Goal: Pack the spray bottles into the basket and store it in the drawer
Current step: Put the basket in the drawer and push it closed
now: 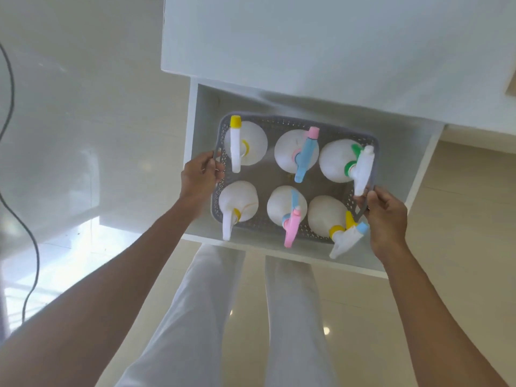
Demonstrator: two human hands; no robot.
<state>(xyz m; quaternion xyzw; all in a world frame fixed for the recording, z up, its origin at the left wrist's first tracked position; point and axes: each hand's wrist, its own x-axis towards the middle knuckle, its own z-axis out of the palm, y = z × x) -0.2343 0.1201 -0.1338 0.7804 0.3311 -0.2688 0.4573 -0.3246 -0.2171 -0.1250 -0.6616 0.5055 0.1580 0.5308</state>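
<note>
A grey perforated basket (282, 122) is inside the open white drawer (418, 152), seen from above. Several white spray bottles stand upright in it in two rows, with coloured heads: one with a yellow cap (236, 143), one blue and pink (305, 155), one green-collared (360, 166), and a pink-triggered one (291, 227) in the near row. My left hand (199, 174) grips the basket's left rim. My right hand (386, 219) grips its right rim near the front corner.
The white cabinet top (321, 43) overhangs the drawer's back. The drawer's front panel (307, 261) is just in front of my legs in white trousers (206, 317). A black cable (30, 238) hangs at the left over glossy floor tiles.
</note>
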